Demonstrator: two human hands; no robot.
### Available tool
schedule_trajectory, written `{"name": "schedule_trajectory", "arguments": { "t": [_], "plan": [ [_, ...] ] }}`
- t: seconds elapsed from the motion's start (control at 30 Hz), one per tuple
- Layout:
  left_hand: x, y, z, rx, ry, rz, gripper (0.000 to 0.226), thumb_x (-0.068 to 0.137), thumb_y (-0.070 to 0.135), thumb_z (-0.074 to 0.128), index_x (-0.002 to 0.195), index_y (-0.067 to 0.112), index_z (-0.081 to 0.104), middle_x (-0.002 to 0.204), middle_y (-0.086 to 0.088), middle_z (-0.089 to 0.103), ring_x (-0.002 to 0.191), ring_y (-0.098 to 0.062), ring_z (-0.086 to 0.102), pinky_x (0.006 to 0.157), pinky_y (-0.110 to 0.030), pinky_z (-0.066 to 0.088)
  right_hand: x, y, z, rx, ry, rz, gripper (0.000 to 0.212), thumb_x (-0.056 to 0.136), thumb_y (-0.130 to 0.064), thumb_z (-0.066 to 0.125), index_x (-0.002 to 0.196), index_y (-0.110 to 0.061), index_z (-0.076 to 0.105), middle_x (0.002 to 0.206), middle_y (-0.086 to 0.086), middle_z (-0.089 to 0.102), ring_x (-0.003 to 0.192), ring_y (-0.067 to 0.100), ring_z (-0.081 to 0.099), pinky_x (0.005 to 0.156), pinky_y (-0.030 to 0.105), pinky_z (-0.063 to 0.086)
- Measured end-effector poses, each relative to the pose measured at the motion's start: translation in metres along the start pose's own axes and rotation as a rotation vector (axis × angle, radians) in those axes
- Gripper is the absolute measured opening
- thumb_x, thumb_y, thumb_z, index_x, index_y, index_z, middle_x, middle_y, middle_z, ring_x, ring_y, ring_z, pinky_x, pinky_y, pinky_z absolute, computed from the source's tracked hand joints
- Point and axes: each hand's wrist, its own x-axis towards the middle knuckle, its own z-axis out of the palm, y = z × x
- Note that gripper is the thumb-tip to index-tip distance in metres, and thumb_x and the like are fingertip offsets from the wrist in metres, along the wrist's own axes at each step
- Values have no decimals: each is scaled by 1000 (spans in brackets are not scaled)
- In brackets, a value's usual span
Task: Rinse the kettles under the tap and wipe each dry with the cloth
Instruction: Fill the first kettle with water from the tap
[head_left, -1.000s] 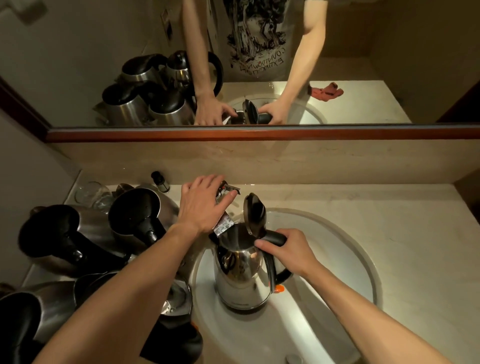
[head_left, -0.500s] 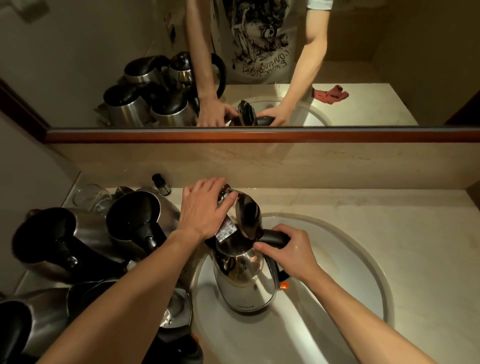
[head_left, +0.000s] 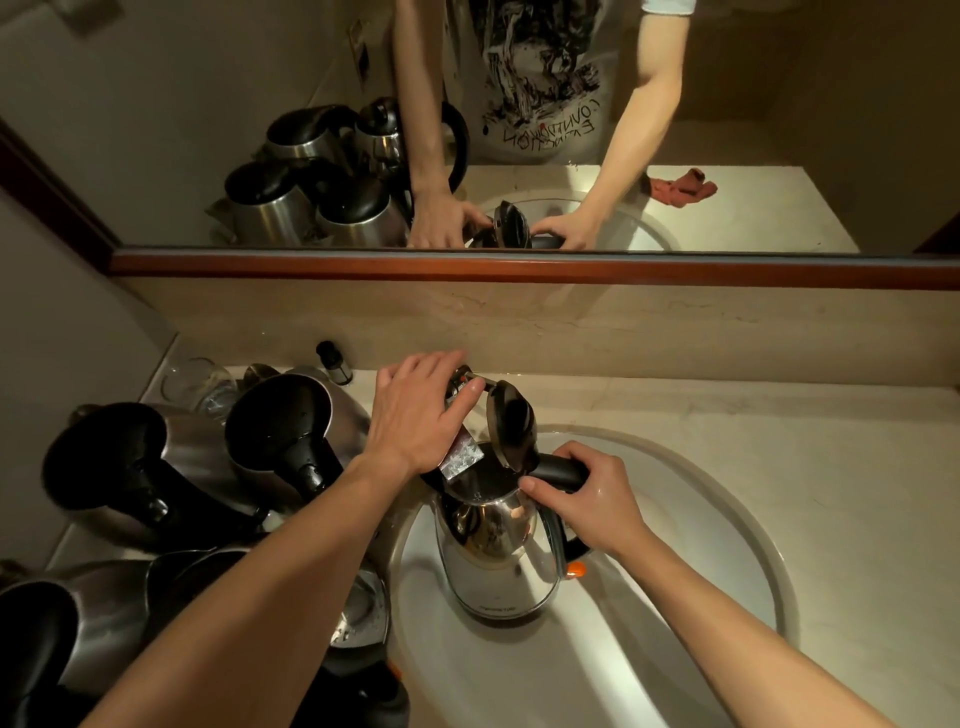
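Dim warm light, dark corners. Glare on steel kettle (head_left: 498, 551) and sink (head_left: 727, 525) rim. Wide-angle bends the edges; focus sharp.

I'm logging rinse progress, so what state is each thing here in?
Steel kettle in the basin: upright, black lid flipped open.
Chrome tap: over the kettle's mouth; flow unclear.
Left hand: on the tap.
Right hand: grips the kettle's handle.
Red cloth: crumpled, seen only in the mirror.
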Motion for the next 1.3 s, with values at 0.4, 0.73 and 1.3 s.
{"name": "schedule_trajectory", "arguments": {
  "t": [0.4,0.73,1.3],
  "plan": [
    [0,0,-1,0,-3,0,79,92,69,8,143,25,49,142,4,56,133,-18,43,105,-39,24,-1,2,0,6,15,22,25,74,-35,91,83,-22,71,76,-6,71,75,6,68,67,18,54],
    [-1,1,-1,-9,4,8,78,92,68,9,139,24,53,139,4,58,131,-17,44,103,-37,23,-2,2,0,9,16,7,23,76,-32,90,82,-22,70,74,-8,71,73,5,67,65,13,48],
    [-2,2,-1,-3,-7,-9,82,91,70,7,144,23,48,142,2,56,132,-18,44,104,-38,25,-2,6,1,-12,17,-22,23,76,-33,90,81,-20,73,72,-9,71,72,7,68,64,15,50]
  ]
}}
